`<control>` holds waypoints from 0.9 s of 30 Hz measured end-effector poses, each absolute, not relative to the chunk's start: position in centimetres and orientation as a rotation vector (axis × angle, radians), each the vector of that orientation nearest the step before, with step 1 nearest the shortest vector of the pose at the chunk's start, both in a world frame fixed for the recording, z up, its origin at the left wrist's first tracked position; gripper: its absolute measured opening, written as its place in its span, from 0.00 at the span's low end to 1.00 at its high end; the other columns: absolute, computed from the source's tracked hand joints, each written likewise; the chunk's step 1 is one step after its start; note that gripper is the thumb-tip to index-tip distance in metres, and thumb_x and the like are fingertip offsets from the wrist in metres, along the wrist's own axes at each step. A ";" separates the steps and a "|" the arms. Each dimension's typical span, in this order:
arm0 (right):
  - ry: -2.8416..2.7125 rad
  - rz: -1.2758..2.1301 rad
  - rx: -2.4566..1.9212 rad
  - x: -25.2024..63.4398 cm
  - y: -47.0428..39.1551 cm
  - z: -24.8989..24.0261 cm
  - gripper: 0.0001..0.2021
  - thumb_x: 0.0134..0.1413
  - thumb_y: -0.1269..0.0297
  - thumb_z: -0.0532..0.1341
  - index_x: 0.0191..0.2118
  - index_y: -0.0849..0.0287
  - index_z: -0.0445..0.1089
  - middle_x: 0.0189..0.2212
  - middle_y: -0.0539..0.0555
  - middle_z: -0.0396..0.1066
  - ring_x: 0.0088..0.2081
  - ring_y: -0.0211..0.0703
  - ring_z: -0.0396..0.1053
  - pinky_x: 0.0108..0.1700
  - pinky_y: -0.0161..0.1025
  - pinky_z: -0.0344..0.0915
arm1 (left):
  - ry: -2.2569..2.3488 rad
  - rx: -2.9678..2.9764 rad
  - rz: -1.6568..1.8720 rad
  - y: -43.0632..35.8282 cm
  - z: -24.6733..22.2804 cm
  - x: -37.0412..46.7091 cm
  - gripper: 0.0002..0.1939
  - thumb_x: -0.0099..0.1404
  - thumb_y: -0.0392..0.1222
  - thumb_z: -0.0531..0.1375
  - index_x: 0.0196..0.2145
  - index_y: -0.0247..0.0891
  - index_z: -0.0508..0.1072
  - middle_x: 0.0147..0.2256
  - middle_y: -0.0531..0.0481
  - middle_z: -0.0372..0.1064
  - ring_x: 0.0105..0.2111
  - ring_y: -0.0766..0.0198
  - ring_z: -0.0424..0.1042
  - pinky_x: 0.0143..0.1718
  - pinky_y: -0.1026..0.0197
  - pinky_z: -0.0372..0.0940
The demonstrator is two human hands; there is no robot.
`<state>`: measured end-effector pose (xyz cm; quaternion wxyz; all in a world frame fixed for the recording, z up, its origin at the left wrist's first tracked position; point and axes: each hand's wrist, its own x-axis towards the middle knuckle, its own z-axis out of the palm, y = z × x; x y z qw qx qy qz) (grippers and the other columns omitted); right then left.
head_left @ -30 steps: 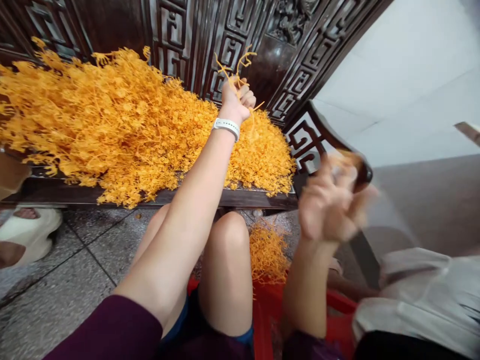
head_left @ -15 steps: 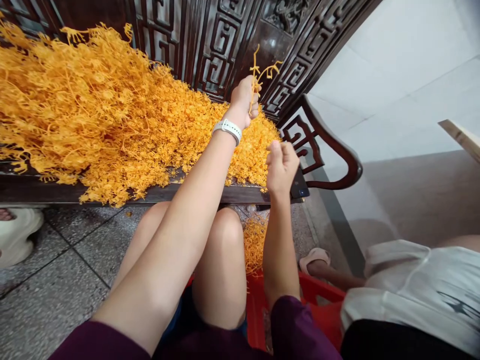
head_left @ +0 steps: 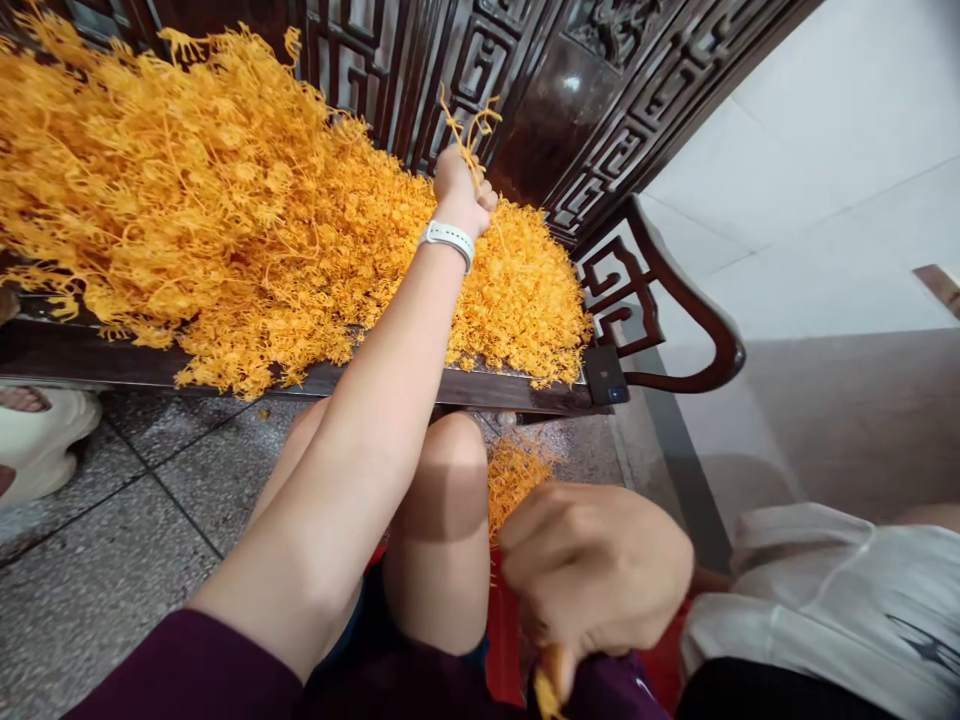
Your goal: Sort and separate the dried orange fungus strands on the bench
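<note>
Left hand (head_left: 461, 195): 12 o'clock, curled around branching orange strand (head_left: 470, 150).
Right hand (head_left: 600, 565): 5 o'clock, curled, pinching blurred orange piece (head_left: 550, 688).
Frizzy orange pile (head_left: 225, 220): 10 o'clock, on dark-wood desk (head_left: 82, 355).

Left arm (head_left: 364, 440) stretched forward, left hand (head_left: 462, 190) curled, right hand (head_left: 600, 565) low, turned inward.

Homelike room, carved wooden bench (head_left: 534, 150)
</note>
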<state>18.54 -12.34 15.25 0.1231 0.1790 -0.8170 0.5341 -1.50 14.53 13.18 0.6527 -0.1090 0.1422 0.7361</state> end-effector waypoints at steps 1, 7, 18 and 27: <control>-2.272 1.672 0.477 18.9 -12.1 15.3 0.14 0.66 0.61 0.67 0.30 0.54 0.66 0.20 0.47 0.62 0.22 0.37 0.58 0.25 0.40 0.54 | 0.329 -0.237 1.678 14.3 13.3 -1.9 0.20 0.75 0.43 0.53 0.27 0.42 0.48 0.17 0.61 0.35 0.12 0.73 0.34 0.20 0.61 0.28; -0.992 1.799 -0.483 19.7 -7.0 14.4 0.11 0.70 0.66 0.56 0.33 0.54 0.65 0.24 0.46 0.61 0.22 0.34 0.54 0.26 0.31 0.60 | 0.109 -0.195 1.571 12.7 14.7 -0.8 0.19 0.76 0.38 0.51 0.26 0.42 0.50 0.17 0.61 0.34 0.12 0.73 0.35 0.18 0.61 0.30; -0.429 1.761 -0.706 18.7 -5.4 11.0 0.09 0.67 0.67 0.55 0.33 0.56 0.61 0.24 0.46 0.60 0.21 0.32 0.53 0.23 0.30 0.57 | 0.069 -0.328 1.420 11.7 14.4 4.2 0.19 0.76 0.38 0.53 0.25 0.41 0.55 0.16 0.61 0.38 0.12 0.73 0.38 0.16 0.63 0.37; -0.336 1.764 -0.879 17.5 -6.0 7.1 0.11 0.62 0.65 0.62 0.30 0.56 0.59 0.26 0.46 0.60 0.26 0.33 0.59 0.29 0.32 0.62 | 0.155 -0.386 1.497 13.2 11.9 3.3 0.18 0.74 0.39 0.54 0.25 0.42 0.55 0.16 0.61 0.39 0.12 0.71 0.39 0.17 0.61 0.39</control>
